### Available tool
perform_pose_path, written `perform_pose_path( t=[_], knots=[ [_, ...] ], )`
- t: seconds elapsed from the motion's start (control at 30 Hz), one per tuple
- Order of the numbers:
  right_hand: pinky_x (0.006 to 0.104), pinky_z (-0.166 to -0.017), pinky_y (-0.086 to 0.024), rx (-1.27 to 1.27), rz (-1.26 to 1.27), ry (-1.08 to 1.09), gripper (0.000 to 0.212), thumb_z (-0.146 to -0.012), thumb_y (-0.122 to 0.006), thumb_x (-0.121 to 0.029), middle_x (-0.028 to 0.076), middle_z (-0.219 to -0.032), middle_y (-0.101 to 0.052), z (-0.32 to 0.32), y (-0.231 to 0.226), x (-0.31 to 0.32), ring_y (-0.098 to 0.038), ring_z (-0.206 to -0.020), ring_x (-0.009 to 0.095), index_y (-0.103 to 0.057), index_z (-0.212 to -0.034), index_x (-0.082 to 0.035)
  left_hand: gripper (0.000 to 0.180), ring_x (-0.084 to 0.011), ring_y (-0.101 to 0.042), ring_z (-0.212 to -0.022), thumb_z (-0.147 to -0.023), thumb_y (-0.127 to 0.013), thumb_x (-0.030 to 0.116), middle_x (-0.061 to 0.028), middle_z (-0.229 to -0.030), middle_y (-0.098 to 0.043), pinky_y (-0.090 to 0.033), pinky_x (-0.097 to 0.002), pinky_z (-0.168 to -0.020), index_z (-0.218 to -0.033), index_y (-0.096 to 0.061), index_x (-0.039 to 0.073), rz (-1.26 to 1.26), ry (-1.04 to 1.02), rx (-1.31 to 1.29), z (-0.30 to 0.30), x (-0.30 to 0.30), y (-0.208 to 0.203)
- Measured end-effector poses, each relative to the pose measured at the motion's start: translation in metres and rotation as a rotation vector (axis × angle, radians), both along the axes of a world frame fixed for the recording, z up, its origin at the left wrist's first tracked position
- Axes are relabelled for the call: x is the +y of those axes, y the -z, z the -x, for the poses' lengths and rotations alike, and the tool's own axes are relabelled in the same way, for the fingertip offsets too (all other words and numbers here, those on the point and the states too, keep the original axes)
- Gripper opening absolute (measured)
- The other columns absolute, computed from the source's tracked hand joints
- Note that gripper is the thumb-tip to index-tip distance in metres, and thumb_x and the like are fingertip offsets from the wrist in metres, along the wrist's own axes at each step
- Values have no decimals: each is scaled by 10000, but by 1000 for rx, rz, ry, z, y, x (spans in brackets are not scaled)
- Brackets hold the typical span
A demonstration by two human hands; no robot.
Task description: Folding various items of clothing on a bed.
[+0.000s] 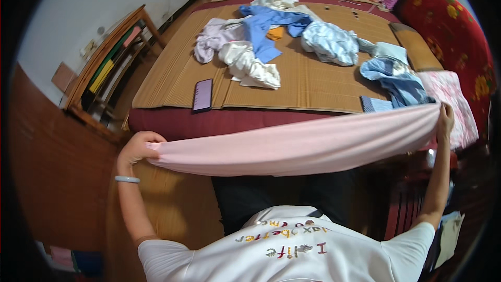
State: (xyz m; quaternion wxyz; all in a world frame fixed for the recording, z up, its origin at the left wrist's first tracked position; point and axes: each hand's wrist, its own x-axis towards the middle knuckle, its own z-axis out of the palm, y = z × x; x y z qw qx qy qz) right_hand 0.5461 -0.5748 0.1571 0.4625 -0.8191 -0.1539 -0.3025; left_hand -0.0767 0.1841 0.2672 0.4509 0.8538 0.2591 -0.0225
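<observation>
1 long, plain pale pink cloth (297,143), smooth and soft-looking, is held stretched crosswise in front of the person's body, at the near edge of a maroon-covered bed (235,119). Its left end is pinched in the left grip (138,148), the fingers being drawn together on the fabric; its right end, set higher in the view, is clasped in the right grip (445,120), the fingers closed round the corner. 1 pale, ring-shaped bangle (127,179) is worn on the left wrist. The bed is overlaid with brown corrugated cardboard (177,75), on which are laid: 1 dark-edged rectangular phone (203,95), lilac-lit, near the front; 1 crumpled white garment (251,68); 1 pale lilac garment (215,39); 1 mid-blue garment (261,26), spread in the middle; 1 small orange cloth piece (275,33), beside the blue; 1 bunched light blue garment (330,43); 1 faded blue denim-like garment (399,83), near the right grip; and 1 small blue patterned folded cloth (376,104), just beside the denim-like piece. At far right, 1 red floral-patterned cushion-like item (451,36) is seen.
</observation>
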Motion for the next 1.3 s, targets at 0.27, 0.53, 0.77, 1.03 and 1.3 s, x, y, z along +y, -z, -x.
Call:
perform_pose_path(
  t=[0.27, 0.53, 0.77, 1.03, 1.3],
  knots=[
    [229, -840, -442, 104, -134, -93, 177, -982, -566, -148, 11, -978, -645, -63, 57, -7, -560, -913, 85, -663, -1064, -26, 215, -56, -549, -701, -747, -811, 155, 24, -743, -632, -448, -234, -630, -839, -704, -8, 33, -50, -55, -20, 19, 29],
    [231, -802, -437, 89, 41, 60, 215, -976, -584, -216, 2, -934, -644, -100, 104, 36, -546, -861, 81, -670, -1056, -35, 164, -84, -531, -761, -838, -706, 147, -1, -816, -602, -447, -264, -683, -888, -651, 0, 26, 48, -175, -106, 43, 85],
    [281, -789, -473, 1, 130, 43, 220, -972, -571, -213, 54, -943, -668, -90, 142, 114, -604, -857, 148, -655, -1040, -22, 230, -322, -623, -904, -811, -707, 154, -157, -1008, -649, -490, -383, -807, -918, -633, -35, -454, 1, -524, -213, -12, 163],
    [434, -825, -479, 101, 564, 65, 236, -983, -507, -201, 232, -1047, -649, -54, 150, 161, -620, -981, 422, -580, -1112, -19, 197, -380, -558, -1142, -821, -698, 150, -230, -1235, -594, -426, -411, -988, -876, -616, -21, -543, -176, -426, -239, -18, 172],
    [488, -784, -467, 56, 616, 132, 281, -1017, -442, -260, 254, -1039, -632, -44, 144, 171, -592, -974, 467, -569, -1069, -15, 203, -399, -509, -1154, -815, -680, 163, -257, -1138, -574, -409, -430, -991, -819, -595, -21, -519, -257, -419, -246, 5, 189]
  ],
)
